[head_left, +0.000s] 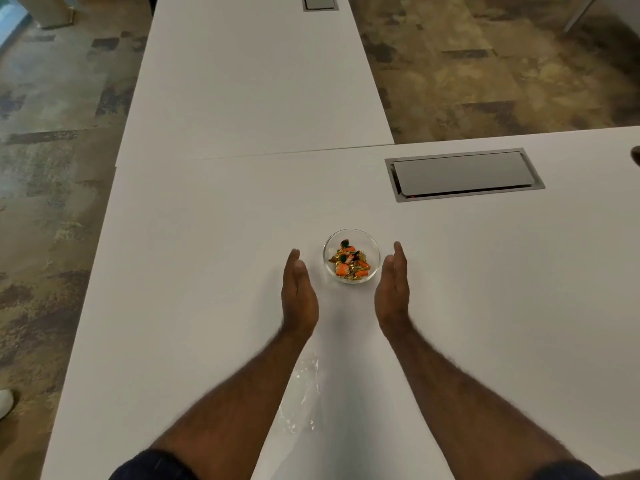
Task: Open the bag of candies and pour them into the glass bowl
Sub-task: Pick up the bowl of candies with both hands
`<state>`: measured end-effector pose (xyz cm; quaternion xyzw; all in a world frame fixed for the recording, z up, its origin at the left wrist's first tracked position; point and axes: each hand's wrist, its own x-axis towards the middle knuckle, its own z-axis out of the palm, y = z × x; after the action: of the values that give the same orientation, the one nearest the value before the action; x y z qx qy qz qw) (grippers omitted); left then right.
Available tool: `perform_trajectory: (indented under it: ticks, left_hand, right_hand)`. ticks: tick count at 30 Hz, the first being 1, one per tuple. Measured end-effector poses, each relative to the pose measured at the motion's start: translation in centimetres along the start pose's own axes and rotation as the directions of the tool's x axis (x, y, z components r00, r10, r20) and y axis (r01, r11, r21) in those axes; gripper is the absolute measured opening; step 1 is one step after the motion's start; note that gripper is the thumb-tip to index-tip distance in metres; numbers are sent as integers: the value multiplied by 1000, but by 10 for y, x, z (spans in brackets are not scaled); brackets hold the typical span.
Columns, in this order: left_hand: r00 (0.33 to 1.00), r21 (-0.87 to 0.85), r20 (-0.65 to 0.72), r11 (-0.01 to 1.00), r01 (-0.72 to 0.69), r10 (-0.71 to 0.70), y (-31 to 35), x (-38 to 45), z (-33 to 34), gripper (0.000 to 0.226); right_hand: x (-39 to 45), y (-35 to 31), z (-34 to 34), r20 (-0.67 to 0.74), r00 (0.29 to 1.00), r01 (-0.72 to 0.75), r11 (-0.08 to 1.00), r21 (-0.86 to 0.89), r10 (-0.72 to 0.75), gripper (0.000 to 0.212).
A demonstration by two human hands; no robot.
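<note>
A small glass bowl [329, 247] stands on the white table [207, 237] and holds several orange, gold and dark green wrapped candies [349, 263]. My left hand [298, 292] is held edge-on just left of the bowl, fingers straight, holding nothing. My right hand [393, 287] mirrors it just right of the bowl, flat and empty. Neither hand touches the glass. A clear plastic bag [303, 396] lies flat and crumpled on the table between my forearms, partly hidden by the left arm.
A grey cable hatch [464, 174] is set into the table at the back right, and another one [318, 1] sits at the far end. A seam joins a second white table [249, 81] behind. Patterned carpet lies on both sides.
</note>
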<state>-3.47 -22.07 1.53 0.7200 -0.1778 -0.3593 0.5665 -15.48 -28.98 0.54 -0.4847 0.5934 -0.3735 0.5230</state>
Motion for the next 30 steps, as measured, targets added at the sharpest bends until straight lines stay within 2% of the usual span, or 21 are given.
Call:
perform_trajectory:
  ticks: [3,11,18,24,30]
  left_hand:
    - [995,-97,-12,990,99,-101,8,27,24,45]
    - [950,-262,24,915,306,-311,-5,60,57,43]
    - [945,-247,-10,917,314,-327,-9,68,73,26]
    - [922,-250,-129,912,326,-365,-16,73,82,35]
    - [924,-243,-126,914,324,-361,-10,65,86,34]
  right_hand:
    - [27,-3,-1,18,995,-99,990,96,98,44]
    - [56,11,16,95,967,-249,959,137,237,37]
    - [68,13,30,102,945,-326,911,252,310,26]
    - [69,15,33,72,941,-338,917,214,330,30]
    - [63,5,27,59,944,-328,922,204,323,29]
